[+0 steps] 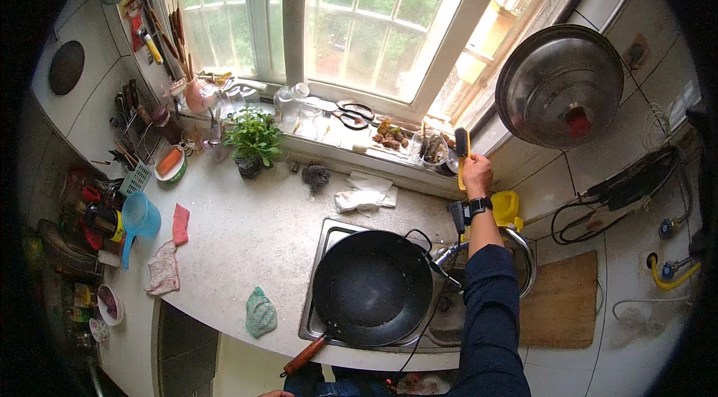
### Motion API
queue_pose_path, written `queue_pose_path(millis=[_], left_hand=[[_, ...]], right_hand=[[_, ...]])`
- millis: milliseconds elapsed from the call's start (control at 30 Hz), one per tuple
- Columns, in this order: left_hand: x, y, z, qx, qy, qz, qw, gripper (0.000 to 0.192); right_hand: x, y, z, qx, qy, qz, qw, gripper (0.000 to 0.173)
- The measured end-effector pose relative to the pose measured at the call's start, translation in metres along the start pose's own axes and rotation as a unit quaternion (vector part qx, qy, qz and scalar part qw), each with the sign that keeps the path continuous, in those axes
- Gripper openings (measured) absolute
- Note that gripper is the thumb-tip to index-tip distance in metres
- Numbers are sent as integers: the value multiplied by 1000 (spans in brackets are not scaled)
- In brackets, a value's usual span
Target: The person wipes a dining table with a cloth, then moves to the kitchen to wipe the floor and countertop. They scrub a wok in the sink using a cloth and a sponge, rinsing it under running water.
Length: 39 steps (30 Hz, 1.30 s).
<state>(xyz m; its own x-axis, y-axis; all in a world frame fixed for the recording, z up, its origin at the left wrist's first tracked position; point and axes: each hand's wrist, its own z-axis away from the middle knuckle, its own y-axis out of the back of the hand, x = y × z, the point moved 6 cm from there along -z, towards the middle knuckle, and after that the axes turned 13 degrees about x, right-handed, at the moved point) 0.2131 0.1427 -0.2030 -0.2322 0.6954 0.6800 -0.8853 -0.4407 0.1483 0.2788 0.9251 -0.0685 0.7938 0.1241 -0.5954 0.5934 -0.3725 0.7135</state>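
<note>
My right hand (pixel 478 173) grips a yellow-handled scrubbing brush (pixel 463 164) at the right end of the windowsill. The brush stands on end, its dark bristles uppermost, next to a clear plastic cup (pixel 432 151) of small items. A strap with a small black device is on my right wrist. Below my arm, a black wok (pixel 373 287) rests over the steel sink (pixel 331 228), its wooden handle pointing towards me. Of my left hand (pixel 276 393) only a sliver shows at the bottom edge, near the wok handle; its fingers are hidden.
A chrome faucet (pixel 449 254) and yellow jug (pixel 505 206) stand by my right arm. A dark cable crosses the sink. White cloths (pixel 364 195), a steel scourer (pixel 315 178), a green cloth (pixel 261 313), a potted plant (pixel 252 136) and a blue dipper (pixel 140 214) lie or stand on the counter.
</note>
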Motion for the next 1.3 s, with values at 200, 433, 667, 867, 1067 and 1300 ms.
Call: queue_pose_path(millis=[200, 433, 667, 867, 1067, 1300], left_hand=[[7, 3, -3, 15, -18, -16, 1000, 21], [2, -1, -8, -7, -7, -37, 999, 22], [6, 0, -9, -24, 41, -7, 999, 21], [20, 1, -10, -11, 19, -20, 1000, 20], [25, 1, -8, 9, -6, -29, 1000, 20], [21, -1, -5, -1, 26, -29, 999, 20]], right_hand=[[-1, -4, -9, 17, -3, 2, 1000, 20], [41, -30, -17, 24, -31, -29, 999, 23], [60, -50, -29, 56, -54, -173, 982, 18], [33, -34, -27, 57, 22, -279, 958, 12], [21, -35, -14, 127, -11, -265, 956, 17], [14, -46, -11, 201, -6, -136, 970, 23]])
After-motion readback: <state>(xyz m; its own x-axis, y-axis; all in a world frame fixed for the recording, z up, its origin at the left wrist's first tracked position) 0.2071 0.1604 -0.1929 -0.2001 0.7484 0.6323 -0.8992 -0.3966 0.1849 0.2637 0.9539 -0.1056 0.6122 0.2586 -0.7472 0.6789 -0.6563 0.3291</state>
